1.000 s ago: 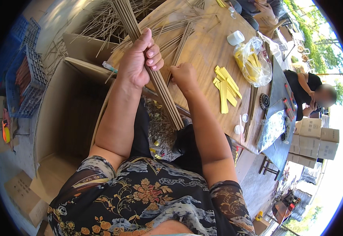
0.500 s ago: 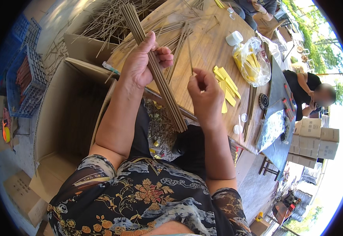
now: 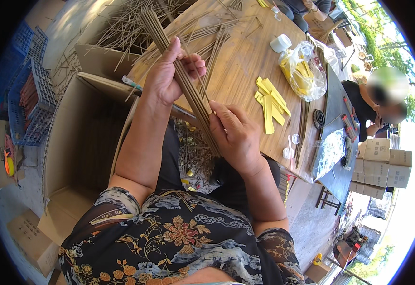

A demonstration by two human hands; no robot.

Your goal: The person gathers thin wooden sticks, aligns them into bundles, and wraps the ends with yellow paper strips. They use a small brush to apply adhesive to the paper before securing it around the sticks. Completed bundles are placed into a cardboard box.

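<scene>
A bundle of thin brown incense sticks (image 3: 188, 80) slants across the space above my lap. My left hand (image 3: 165, 78) is wrapped round its upper part, the thumb lying along the sticks. My right hand (image 3: 236, 135) is closed at the lower part, thumb and fingers against the bundle. A single stick runs from the right fingertips up toward the left fingers, close alongside the bundle. The lower ends are partly hidden behind the right hand. On the wooden table (image 3: 236, 57) beyond lie more loose sticks (image 3: 213, 61) and flat yellow strips (image 3: 270, 102).
An open cardboard box (image 3: 81, 137) stands at my left, with a heap of sticks (image 3: 126, 28) beyond it. A clear bag of yellow strips (image 3: 303, 71), a white jar (image 3: 280, 43) and a black coil (image 3: 318, 118) lie on the table. Another person (image 3: 359, 95) is at the right.
My right hand has moved down and left, from above the table to the bundle, bringing a single stick against it. My left hand still holds the bundle.
</scene>
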